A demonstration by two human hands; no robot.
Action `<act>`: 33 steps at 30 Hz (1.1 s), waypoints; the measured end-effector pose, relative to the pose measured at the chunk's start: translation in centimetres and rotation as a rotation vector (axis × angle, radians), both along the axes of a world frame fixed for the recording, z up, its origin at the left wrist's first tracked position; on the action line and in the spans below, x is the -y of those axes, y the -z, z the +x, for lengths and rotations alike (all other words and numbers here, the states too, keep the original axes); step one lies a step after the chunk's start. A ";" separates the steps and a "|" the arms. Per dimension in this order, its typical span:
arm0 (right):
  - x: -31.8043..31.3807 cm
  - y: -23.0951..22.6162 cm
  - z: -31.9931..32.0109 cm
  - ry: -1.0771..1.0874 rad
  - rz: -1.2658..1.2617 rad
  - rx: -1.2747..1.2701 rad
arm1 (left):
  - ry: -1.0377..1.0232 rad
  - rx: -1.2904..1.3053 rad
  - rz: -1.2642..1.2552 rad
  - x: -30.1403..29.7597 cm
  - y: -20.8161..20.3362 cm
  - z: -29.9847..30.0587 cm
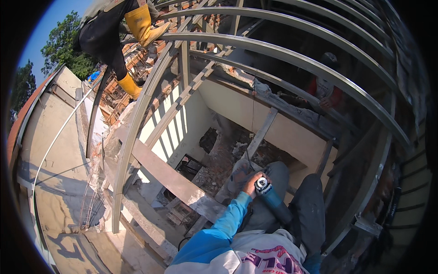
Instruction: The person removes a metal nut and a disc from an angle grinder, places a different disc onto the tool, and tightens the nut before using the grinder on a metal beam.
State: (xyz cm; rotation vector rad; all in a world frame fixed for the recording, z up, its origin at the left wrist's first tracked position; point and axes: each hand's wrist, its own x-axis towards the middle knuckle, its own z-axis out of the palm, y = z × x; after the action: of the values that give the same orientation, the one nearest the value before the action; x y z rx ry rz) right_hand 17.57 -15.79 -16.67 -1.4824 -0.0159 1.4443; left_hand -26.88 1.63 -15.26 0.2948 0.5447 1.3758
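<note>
Hard sunlight throws striped shadows across the cream wall [180, 125]; the right side sinks into gloom, dimming a co-worker [325, 89]. Fisheye distortion bows the metal beams [273, 51] within a black rim. The angle grinder [275, 204] looks sharp.

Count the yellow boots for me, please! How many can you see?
2. The upper boot is near the top edge; the lower boot is below it, to the left. The dark area could hide more.
</note>
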 end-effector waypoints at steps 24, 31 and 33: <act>2.0 -15.8 -5.5 -1.093 -0.239 0.981 | -0.030 -0.112 -0.067 -1.1 -1.1 1.2; 4.9 -15.7 -7.7 -0.551 0.118 1.264 | 0.062 -0.096 0.126 -1.8 -0.9 1.0; 4.4 -17.6 -7.4 -0.516 -0.046 1.226 | 0.058 -0.106 0.131 -1.7 -1.1 1.3</act>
State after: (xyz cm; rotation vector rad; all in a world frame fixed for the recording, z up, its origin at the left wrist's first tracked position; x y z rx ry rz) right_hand 10.16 -20.14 0.89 -2.2836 -1.1770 0.6685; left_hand -25.54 3.31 -14.11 0.4887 0.5299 1.3473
